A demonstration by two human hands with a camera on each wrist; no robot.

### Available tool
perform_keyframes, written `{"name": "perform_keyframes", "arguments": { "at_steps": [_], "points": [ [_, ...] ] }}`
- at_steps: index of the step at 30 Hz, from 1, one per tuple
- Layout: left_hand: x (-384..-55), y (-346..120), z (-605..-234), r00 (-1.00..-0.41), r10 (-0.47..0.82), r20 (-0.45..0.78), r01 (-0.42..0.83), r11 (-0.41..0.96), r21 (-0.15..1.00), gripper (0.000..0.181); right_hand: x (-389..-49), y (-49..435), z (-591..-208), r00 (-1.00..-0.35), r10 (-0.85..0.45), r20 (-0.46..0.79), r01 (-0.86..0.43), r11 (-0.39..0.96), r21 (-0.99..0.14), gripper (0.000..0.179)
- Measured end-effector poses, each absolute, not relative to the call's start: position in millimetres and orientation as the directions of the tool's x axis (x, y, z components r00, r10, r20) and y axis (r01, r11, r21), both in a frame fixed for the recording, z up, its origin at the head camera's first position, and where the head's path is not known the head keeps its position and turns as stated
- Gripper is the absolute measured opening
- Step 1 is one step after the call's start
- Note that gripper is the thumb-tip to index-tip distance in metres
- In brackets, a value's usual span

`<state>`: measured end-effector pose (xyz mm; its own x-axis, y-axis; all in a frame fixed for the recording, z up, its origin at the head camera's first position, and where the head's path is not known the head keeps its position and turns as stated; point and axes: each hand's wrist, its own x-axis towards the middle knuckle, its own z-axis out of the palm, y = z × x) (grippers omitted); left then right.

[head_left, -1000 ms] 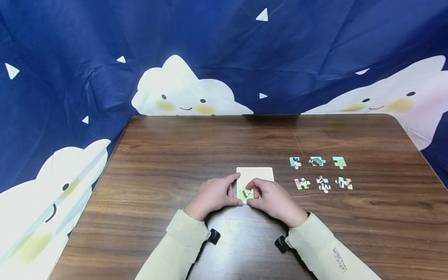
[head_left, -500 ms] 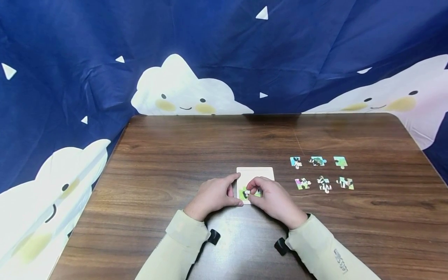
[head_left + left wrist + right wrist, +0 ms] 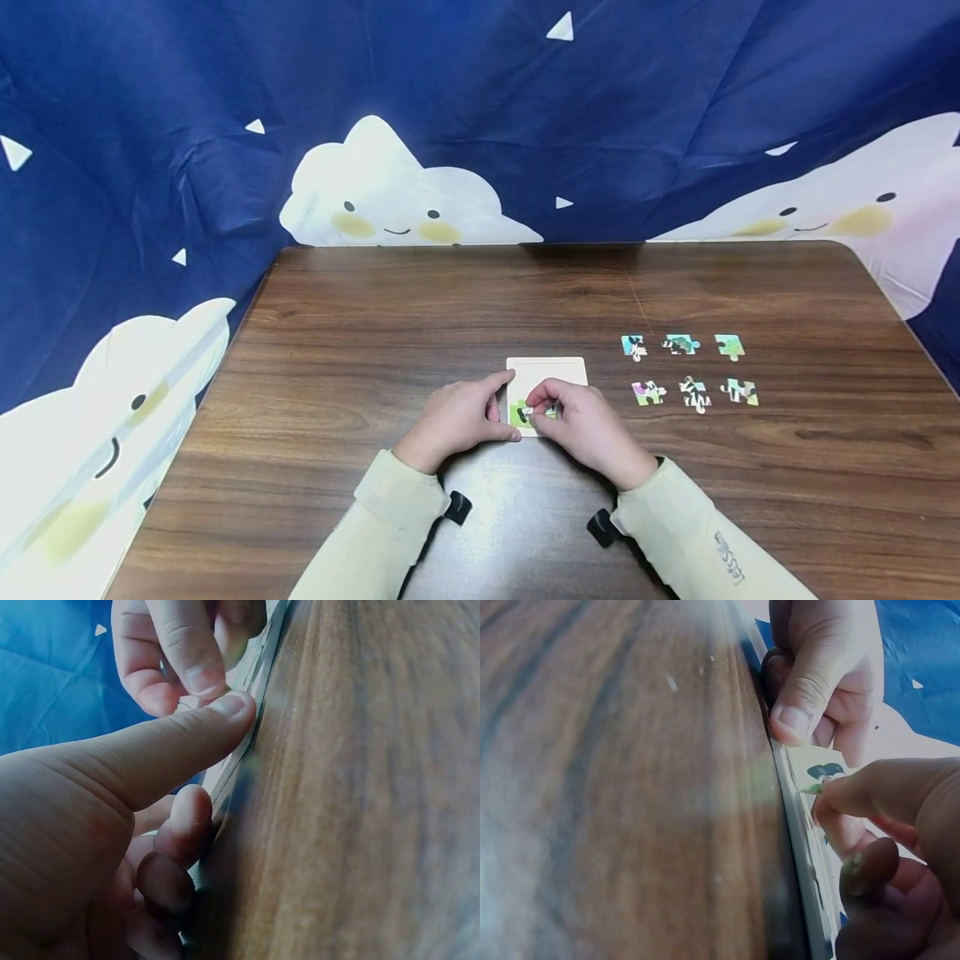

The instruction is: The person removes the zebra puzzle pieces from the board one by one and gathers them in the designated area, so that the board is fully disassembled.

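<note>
A small white puzzle tray [image 3: 546, 367] lies on the table. My left hand [image 3: 461, 417] holds its left side, with the thumb at the near left corner and the index finger farther up the edge. Over the tray's near part, my right hand [image 3: 588, 425] pinches a small puzzle piece [image 3: 814, 789] between thumb and index finger; mostly fingertips cover it. Green puzzle pieces with a black-and-white print [image 3: 517, 417] show in the near left corner of the tray. In the left wrist view, my left thumb [image 3: 229, 709] sits right by the right hand's fingertips.
To the right of the tray, several loose puzzle pieces lie in two rows, among them a green-and-blue piece [image 3: 729, 347] and a striped piece [image 3: 694, 394]. The brown wooden table [image 3: 375, 317] ends at a blue cloth backdrop [image 3: 465, 83] with white clouds.
My right hand has shifted slightly left with the pinched piece, and more of the green print shows under it. The left hand stays at the tray's edge.
</note>
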<state>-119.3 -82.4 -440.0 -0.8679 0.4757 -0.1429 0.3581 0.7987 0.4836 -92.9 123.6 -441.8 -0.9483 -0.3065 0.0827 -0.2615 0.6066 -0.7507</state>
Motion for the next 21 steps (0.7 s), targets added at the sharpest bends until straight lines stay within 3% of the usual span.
{"name": "perform_keyframes", "arguments": {
  "at_steps": [7, 21],
  "points": [
    [-118.8, -81.5, -440.1, -0.863, 0.482, -0.150, 0.357, 0.793, 0.493, 0.082, -89.6, 127.8, -444.5, -0.960, -0.238, 0.145, -0.255, 0.544, -0.799, 0.013],
    [-119.1, -82.1, -437.8, -0.865, 0.474, -0.163, 0.338, 0.793, 0.507, 0.084, -81.0, 160.6, -447.9, -0.994, -0.095, 0.053, -0.093, 0.480, -0.872, 0.013]
  ]
}}
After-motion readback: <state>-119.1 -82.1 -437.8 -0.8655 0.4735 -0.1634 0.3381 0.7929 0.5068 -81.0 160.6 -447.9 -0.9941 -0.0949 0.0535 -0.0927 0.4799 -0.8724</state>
